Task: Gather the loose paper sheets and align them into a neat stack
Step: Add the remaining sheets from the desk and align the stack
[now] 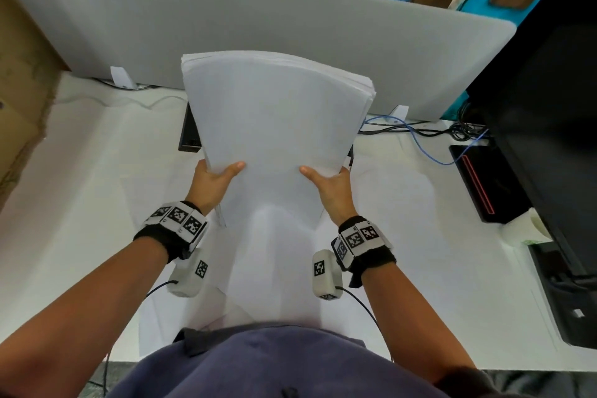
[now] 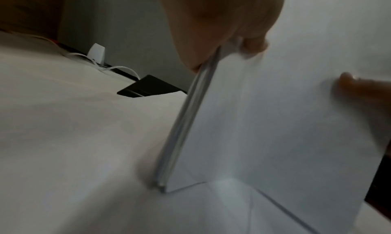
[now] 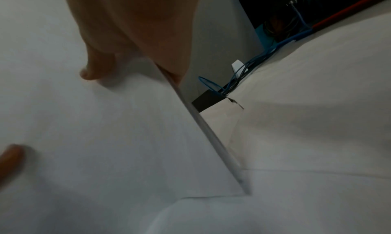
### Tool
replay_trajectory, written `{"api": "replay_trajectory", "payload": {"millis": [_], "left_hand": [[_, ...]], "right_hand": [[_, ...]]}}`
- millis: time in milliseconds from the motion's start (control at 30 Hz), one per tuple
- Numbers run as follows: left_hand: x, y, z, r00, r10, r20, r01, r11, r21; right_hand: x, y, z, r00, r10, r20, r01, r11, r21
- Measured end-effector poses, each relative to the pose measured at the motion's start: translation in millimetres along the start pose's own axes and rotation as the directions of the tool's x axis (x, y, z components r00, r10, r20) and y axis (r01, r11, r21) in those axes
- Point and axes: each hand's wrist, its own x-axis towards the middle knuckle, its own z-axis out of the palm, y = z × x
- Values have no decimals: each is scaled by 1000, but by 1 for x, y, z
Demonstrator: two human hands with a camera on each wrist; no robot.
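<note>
With each hand, left hand (image 1: 214, 178) and right hand (image 1: 329, 186), pinching a side edge of the upright thick white paper stack (image 1: 277, 126), loosen slightly so its bottom edge squares on the white counter (image 1: 420, 236) below.

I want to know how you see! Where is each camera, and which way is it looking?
Head: worn on the head, looking forward and down at the paper stack; both forearms, left hand and right hand show.
Left wrist: on the left wrist, looking along the hand at the stack's left edge standing on the desk; its thumb shows.
Right wrist: on the right wrist, looking at the stack's right edge; its thumb shows.
Shared: both wrist views show the stack and the other hand's thumb.
</note>
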Motion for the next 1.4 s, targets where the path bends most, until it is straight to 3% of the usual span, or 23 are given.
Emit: {"api": "replay_trajectory", "payload": {"millis": [100, 133, 200, 267, 333, 433, 533, 700, 867, 933, 1033, 1200, 1267, 1400], "left_hand": [[5, -4, 2, 999, -21, -23, 22, 1000, 9], [7, -4, 2, 1000, -20, -21, 20, 1000, 8], [8, -5, 0, 1000, -17, -15, 17, 1000, 11], [9, -6, -2, 1000, -21, -17, 21, 1000, 7], [9, -6, -4, 999, -22, -31, 22, 1000, -1], [10, -5, -3, 998, -21, -54, 21, 1000, -2], [10, -6, -4, 998, -13, -54, 13, 1000, 6], [10, -8, -5, 999, -14, -45, 15, 1000, 17], [9, -9, -5, 999, -10, -39, 10, 1000, 22], [8, -8, -5, 999, -6, -34, 6, 1000, 26], [7, -6, -5, 1000, 0, -23, 1, 1000, 31], [5, -5, -4, 1000, 15, -20, -15, 1000, 27], [5, -5, -3, 1000, 20, -20, -20, 1000, 22], [6, -5, -4, 1000, 9, -15, -9, 1000, 23]], "right_hand": [[2, 19, -24, 993, 71, 97, -58, 989, -137], [5, 28, -41, 994, 81, 73, -64, 976, -206], [12, 44, -84, 989, 95, -110, -130, 915, -381], [14, 55, -132, 928, 149, -342, -330, 756, -565], [8, 61, -174, 837, 230, -496, -533, 548, -645], [-2, 66, -210, 750, 289, -595, -660, 380, -648], [-4, 70, -218, 718, 288, -634, -696, 277, -662], [6, 68, -217, 702, 370, -609, -711, 320, -626], [10, 64, -215, 705, 310, -638, -694, 121, -710], [12, 64, -215, 724, 295, -623, -677, 131, -724], [17, 66, -219, 732, 338, -591, -673, 225, -705], [20, 61, -216, 711, 327, -622, -681, 101, -726], [23, 61, -217, 716, 346, -607, -680, 146, -719], [27, 63, -225, 767, 395, -506, -631, 319, -707]]}}
